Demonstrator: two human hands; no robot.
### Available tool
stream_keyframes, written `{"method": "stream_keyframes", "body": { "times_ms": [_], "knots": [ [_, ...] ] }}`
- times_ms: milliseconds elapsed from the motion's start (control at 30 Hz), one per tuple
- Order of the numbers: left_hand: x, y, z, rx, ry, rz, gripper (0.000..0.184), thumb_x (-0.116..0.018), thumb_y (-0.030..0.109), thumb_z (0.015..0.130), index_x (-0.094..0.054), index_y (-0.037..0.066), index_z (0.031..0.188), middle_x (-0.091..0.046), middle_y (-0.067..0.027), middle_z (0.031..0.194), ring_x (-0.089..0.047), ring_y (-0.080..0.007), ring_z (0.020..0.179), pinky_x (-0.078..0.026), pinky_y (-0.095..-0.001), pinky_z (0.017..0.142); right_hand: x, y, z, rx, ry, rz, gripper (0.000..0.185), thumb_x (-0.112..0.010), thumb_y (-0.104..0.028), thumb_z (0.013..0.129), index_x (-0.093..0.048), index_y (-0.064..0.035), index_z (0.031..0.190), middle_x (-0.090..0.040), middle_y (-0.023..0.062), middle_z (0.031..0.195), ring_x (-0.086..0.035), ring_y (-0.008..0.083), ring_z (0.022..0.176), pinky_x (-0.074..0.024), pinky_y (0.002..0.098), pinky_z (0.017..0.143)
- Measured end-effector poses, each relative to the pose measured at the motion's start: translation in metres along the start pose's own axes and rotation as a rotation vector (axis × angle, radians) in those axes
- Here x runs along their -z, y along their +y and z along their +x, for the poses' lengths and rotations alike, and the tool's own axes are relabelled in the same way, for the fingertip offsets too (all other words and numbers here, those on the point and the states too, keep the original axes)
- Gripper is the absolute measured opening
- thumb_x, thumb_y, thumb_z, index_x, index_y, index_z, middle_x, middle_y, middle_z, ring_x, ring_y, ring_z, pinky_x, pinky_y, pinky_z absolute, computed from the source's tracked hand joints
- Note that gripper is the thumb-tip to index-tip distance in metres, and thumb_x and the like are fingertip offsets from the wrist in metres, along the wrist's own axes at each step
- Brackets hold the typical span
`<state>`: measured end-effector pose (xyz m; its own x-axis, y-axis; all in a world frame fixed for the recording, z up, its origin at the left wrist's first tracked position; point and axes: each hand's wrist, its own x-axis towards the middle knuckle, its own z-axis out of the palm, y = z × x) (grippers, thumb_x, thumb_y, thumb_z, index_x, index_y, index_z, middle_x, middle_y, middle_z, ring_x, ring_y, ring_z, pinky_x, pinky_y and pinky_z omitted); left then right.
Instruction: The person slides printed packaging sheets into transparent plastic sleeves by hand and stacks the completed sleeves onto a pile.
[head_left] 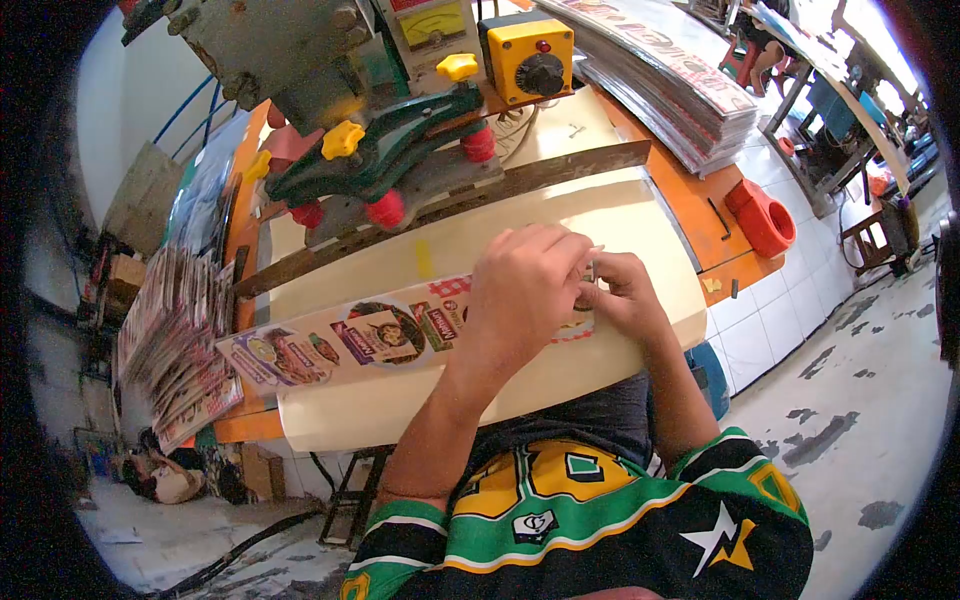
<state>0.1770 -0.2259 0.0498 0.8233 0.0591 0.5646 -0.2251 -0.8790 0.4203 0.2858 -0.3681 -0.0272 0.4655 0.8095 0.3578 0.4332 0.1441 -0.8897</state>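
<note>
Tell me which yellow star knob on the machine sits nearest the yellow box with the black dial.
The right-hand knob, just left of the yellow box. The middle knob and leftmost knob are farther from it.

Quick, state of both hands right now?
Left hand: curled over the printed strip; grip hidden.
Right hand: fingers bent toward thumb near the strip's end; can't tell if holding.

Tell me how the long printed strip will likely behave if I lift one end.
The printed strip looks long and thin, so it would probably sag rather than stay stiff. With so little thickness showing, it's likely light for its length. Lying flat, it seems unlikely to roll.
</note>
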Motion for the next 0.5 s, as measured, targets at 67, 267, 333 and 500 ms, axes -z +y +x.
{"method": "stream_keyframes", "body": {
  "times_ms": [67, 267, 333, 500],
  "knots": [
    [0.002, 0.004, -0.003, -0.027, 0.036, 0.033, 0.013, -0.063, 0.014, 0.088, -0.068, 0.004, 0.094, -0.068, -0.0120, 0.089, -0.064, -0.0307, 0.085, -0.045, -0.0420, 0.078, -0.010, -0.003, -0.004, -0.011, 0.109, 0.130, 0.025, -0.071, -0.018, 0.086, -0.067, 0.0019, 0.100, -0.071, 0.0128, 0.086, -0.067, 0.0170, 0.077, -0.0525, 0.0330, 0.071],
    [-0.006, 0.016, -0.013, -0.043, 0.199, 0.136, 0.011, -0.065, 0.013, 0.084, -0.068, 0.008, 0.093, -0.068, -0.0050, 0.090, -0.063, -0.0217, 0.086, -0.039, -0.0379, 0.082, -0.019, -0.007, -0.010, 0.033, 0.071, 0.071, 0.024, -0.067, -0.017, 0.089, -0.064, 0.0014, 0.104, -0.069, 0.0116, 0.086, -0.064, 0.0152, 0.081, -0.0510, 0.0329, 0.074],
    [-0.008, 0.016, -0.016, -0.032, 0.237, 0.136, 0.012, -0.066, 0.013, 0.082, -0.068, 0.009, 0.093, -0.068, -0.0021, 0.090, -0.062, -0.0180, 0.087, -0.038, -0.0362, 0.082, -0.022, -0.006, -0.012, 0.002, 0.057, 0.123, 0.025, -0.067, -0.018, 0.089, -0.064, 0.0011, 0.104, -0.069, 0.0112, 0.086, -0.063, 0.0154, 0.080, -0.0506, 0.0330, 0.074],
    [-0.003, 0.019, -0.020, -0.026, 0.193, 0.108, 0.014, -0.066, 0.013, 0.082, -0.068, 0.008, 0.095, -0.068, -0.0024, 0.092, -0.062, -0.0187, 0.090, -0.039, -0.0376, 0.084, -0.028, -0.010, -0.012, 0.042, 0.082, 0.182, 0.025, -0.066, -0.019, 0.090, -0.063, 0.0004, 0.106, -0.067, 0.0094, 0.086, -0.063, 0.0147, 0.079, -0.0499, 0.0327, 0.072]
  ]
}}
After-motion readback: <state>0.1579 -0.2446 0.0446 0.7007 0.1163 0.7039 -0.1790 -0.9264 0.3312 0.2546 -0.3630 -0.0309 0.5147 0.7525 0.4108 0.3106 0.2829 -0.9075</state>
